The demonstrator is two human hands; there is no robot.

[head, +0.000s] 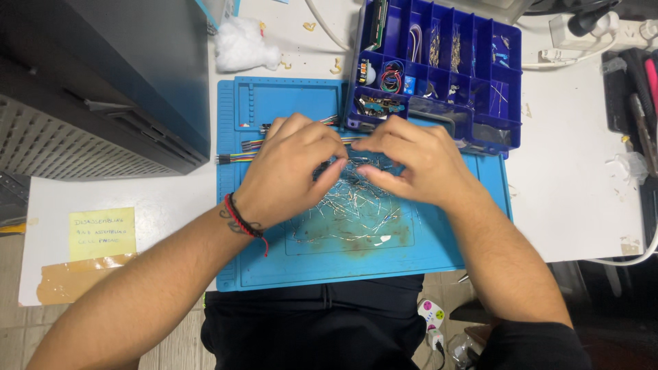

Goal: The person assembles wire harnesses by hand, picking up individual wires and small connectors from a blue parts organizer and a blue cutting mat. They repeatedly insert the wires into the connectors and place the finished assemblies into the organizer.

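My left hand [291, 168] and my right hand [411, 161] meet over a blue silicone work mat [274, 264]. Their fingertips pinch at a loose pile of thin metal-legged components [353, 209] spread on the mat's middle. Which single piece each hand grips is hidden by the fingers. A red and black cord bracelet circles my left wrist. Coloured jumper wires [236, 152] lie on the mat just left of my left hand.
A purple compartment box [507, 75] with small electronic parts stands behind the hands. A dark grey machine [103, 89] fills the left. White wadding [243, 46], a yellow sticky note [103, 234], a power strip [603, 31] and tools [641, 103] lie around the white table.
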